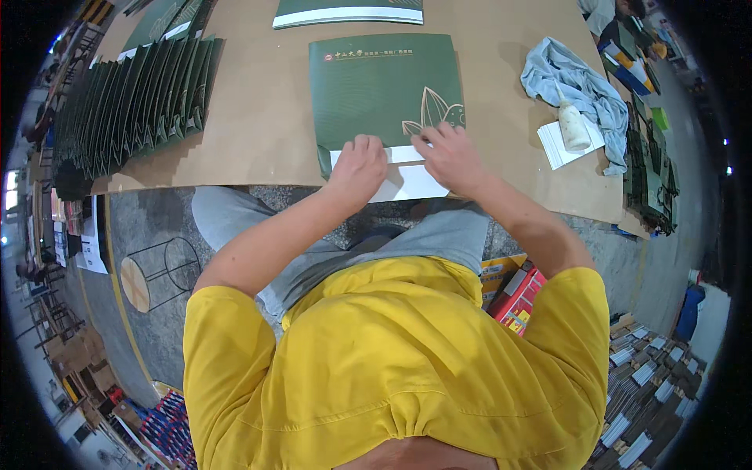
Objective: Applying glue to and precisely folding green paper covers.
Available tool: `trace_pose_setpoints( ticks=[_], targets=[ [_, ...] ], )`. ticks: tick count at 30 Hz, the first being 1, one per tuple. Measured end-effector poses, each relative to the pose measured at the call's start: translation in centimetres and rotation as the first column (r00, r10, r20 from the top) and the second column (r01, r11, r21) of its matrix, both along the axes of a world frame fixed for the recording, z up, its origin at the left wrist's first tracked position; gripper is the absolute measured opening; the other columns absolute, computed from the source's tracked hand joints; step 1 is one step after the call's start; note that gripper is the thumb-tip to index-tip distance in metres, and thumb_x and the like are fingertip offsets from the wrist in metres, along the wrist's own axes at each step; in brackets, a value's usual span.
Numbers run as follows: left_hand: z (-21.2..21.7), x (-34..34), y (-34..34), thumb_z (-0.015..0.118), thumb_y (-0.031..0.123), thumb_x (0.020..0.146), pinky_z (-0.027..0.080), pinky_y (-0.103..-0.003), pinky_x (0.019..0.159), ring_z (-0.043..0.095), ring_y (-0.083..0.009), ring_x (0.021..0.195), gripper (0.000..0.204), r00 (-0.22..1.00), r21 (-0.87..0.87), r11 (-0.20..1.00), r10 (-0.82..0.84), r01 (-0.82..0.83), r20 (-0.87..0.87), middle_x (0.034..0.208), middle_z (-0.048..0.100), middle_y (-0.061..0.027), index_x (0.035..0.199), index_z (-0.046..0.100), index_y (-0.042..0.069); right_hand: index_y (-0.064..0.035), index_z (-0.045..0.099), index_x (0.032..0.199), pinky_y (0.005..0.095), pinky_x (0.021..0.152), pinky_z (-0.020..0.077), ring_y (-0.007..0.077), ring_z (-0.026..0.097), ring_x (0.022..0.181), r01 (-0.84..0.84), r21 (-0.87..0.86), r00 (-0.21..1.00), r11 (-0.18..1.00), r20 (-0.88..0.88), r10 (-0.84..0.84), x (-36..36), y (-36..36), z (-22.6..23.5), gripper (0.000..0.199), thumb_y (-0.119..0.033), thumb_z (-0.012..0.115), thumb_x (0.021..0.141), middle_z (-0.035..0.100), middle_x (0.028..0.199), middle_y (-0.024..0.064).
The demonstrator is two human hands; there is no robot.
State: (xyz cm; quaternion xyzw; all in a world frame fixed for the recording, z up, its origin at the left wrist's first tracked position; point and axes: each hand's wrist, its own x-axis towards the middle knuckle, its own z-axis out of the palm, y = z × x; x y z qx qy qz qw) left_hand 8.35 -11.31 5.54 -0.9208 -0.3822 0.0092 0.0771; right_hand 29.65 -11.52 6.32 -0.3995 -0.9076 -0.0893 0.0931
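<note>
A dark green paper bag (pixel 384 82) with a gold line-drawn flower lies flat at the table's near edge. Along its near end runs a white strip, and a white flap (pixel 411 185) reaches past the table edge toward my lap. My left hand (pixel 359 167) is closed on the left part of this white end, fingers curled down. On the right part, just below the flower, my right hand (pixel 453 160) grips the same end with bent fingers. The fingertips are partly hidden, so how much paper sits between them does not show.
Folded green bags (pixel 137 106) stand in a row at the left. Another green bag (pixel 348 12) lies beyond. To the right are a light blue cloth (pixel 560 66), a white bottle (pixel 573 129) and white cards (pixel 554 150). A round stool (pixel 135 284) stands on the floor.
</note>
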Motion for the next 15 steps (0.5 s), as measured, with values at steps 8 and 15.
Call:
trace_pose_setpoints(
  ticks=[8, 15],
  targets=[
    [0.4, -8.3, -2.0, 0.057, 0.013, 0.077, 0.03, -0.044, 0.105, 0.039, -0.0343, 0.124, 0.052, 0.961, -0.184, 0.973, -0.085, 0.137, 0.264, 0.135, 0.039, -0.0235, 0.124, 0.045, -0.006, 0.0039, 0.045, 0.125, 0.0449, 0.105, 0.0313, 0.0326, 0.039, 0.124, 0.024, -0.369, 0.971, 0.929, -0.214, -0.11, 5.5, -4.2, -0.3, 0.057, -0.019, 0.061, 0.075, 0.042, 0.134, 0.017],
    [-3.5, -9.0, -2.9, 0.058, 0.008, 0.074, 0.025, -0.042, 0.11, 0.03, -0.0323, 0.133, 0.061, 0.959, -0.046, 0.996, -0.065, 0.081, 0.275, 0.139, 0.037, -0.0189, 0.132, 0.039, -0.003, 0.003, 0.038, 0.131, 0.0455, 0.11, 0.0228, 0.032, 0.027, 0.134, 0.017, -0.364, 0.971, 0.931, -0.216, -0.103, 4.8, -6.5, -1.7, 0.066, -0.018, 0.063, 0.074, 0.032, 0.142, 0.0167]
  ],
)
